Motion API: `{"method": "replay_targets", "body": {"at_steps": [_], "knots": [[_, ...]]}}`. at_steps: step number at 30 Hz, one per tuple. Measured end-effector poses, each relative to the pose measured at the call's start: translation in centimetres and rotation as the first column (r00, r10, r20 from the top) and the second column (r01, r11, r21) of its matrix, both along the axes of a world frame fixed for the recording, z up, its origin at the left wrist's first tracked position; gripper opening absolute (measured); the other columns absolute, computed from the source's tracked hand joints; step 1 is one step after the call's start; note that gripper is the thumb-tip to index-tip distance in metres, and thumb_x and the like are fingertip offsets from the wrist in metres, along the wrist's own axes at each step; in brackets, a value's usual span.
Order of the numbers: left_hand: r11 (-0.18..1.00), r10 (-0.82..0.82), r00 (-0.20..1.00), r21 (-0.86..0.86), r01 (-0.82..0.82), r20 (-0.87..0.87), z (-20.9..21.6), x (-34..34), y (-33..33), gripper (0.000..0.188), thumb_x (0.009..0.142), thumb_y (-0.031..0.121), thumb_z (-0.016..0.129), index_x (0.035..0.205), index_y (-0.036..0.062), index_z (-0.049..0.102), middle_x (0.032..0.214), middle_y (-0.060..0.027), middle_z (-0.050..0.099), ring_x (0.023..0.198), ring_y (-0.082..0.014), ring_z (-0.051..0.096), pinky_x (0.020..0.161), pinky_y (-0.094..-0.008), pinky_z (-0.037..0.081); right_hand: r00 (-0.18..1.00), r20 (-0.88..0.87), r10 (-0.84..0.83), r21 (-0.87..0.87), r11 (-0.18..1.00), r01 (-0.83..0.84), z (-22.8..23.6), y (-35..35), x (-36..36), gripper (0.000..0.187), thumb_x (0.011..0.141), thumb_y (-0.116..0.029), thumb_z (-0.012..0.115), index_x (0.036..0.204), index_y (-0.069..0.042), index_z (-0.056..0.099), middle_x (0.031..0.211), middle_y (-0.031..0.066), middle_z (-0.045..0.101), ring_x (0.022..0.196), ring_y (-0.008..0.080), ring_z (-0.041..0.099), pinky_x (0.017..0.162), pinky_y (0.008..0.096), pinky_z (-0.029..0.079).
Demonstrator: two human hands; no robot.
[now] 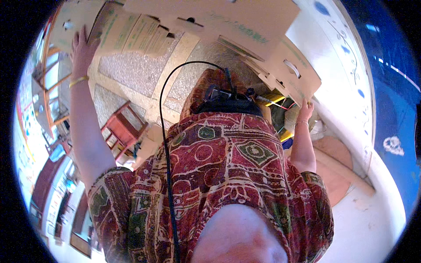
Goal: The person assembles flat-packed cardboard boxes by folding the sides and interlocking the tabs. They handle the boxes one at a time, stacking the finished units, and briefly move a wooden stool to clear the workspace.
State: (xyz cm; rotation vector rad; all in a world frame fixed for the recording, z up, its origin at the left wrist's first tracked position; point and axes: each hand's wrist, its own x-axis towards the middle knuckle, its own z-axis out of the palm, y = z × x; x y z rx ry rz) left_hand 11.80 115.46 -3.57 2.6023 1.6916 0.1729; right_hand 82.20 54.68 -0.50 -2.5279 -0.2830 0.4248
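A large brown cardboard box (258, 26), partly unfolded with flaps and slots, spans the top of the view in front of me. My left hand (83, 52) reaches far forward on the left. Its fingers are stretched out against a cardboard panel there, beside a flap with green print (127, 33). My right hand (305, 111) is at the near right corner of the cardboard, its fingers closed on the edge. Close to that hand, the panel has an oval handle slot (291, 69).
A small red wooden stool (125, 127) stands on the tiled floor (123, 70) to my left. A black cable (163, 109) loops before my body. A white wall (351, 87) is on the right, with flat brown pieces (333, 171) below. Yellow-edged things (276, 103) lie under the cardboard.
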Motion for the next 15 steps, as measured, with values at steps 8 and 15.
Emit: {"method": "replay_targets", "body": {"at_steps": [8, 15], "knots": [[0.934, 0.222, 0.97, -0.263, -0.242, -0.103, 5.5, 3.0, -1.8, 0.086, 0.077, 0.034, 0.071, 0.149, 0.0166, 0.027, 0.151, -0.0237, 0.023, 0.139, -0.0433, 0.024, 0.112, -0.0501, 0.027, 0.987, -0.085, 0.135, -0.46, 0.874, -0.159, -1.3, -2.6, -0.7, 0.073, 0.08, -0.038, 0.071, 0.135, 0.002, 0.043, 0.116, 0.0195, 0.063, 0.105, 0.0281, 0.061, 0.093, 0.0371, 0.044], [0.944, 0.226, 0.966, -0.22, -0.248, -0.122, 6.8, 5.7, -0.9, 0.089, 0.076, 0.036, 0.07, 0.15, 0.0184, 0.024, 0.152, -0.0233, 0.023, 0.139, -0.0434, 0.024, 0.112, -0.0517, 0.026, 0.979, -0.004, 0.205, -0.59, 0.79, -0.167, -2.2, -4.7, 1.8, 0.07, 0.082, -0.036, 0.067, 0.134, 0.003, 0.042, 0.129, 0.0232, 0.055, 0.116, 0.0368, 0.054, 0.099, 0.0406, 0.041]]}}
